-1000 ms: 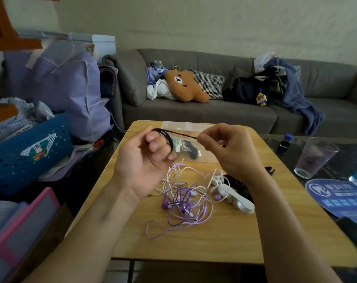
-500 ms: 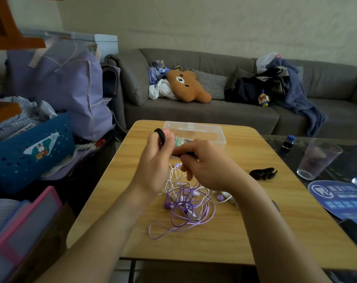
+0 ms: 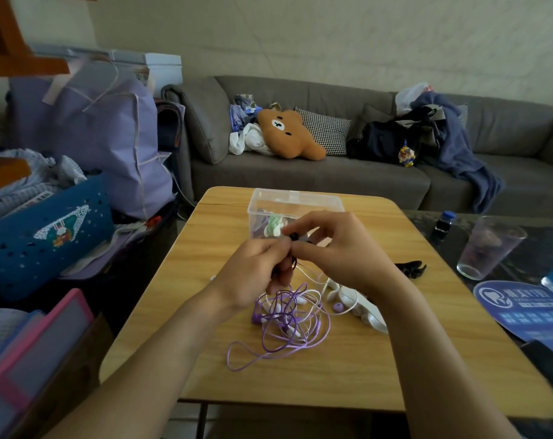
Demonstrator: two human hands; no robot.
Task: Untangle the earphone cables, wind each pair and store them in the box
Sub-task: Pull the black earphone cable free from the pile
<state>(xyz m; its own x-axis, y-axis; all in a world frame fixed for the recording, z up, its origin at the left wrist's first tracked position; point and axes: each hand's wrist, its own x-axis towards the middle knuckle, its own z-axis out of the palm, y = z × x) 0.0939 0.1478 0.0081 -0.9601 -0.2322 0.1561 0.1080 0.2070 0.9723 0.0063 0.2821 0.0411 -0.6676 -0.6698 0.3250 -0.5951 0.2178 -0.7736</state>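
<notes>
Left hand (image 3: 256, 270) and right hand (image 3: 338, 248) pinch a black earphone cable (image 3: 292, 239) together — above purple cables (image 3: 288, 318) on the worktop (image 3: 180, 312), before the clear box (image 3: 295, 201).

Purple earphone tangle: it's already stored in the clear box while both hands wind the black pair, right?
Not quite. The head view shows the purple earphone tangle lying on the wooden table, in front of the clear box, while both hands wind the black pair.

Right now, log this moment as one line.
stage: winding black earphone cable | left hand: holds coil | right hand: pinches end | purple-white tangle: on table | box: open
</notes>
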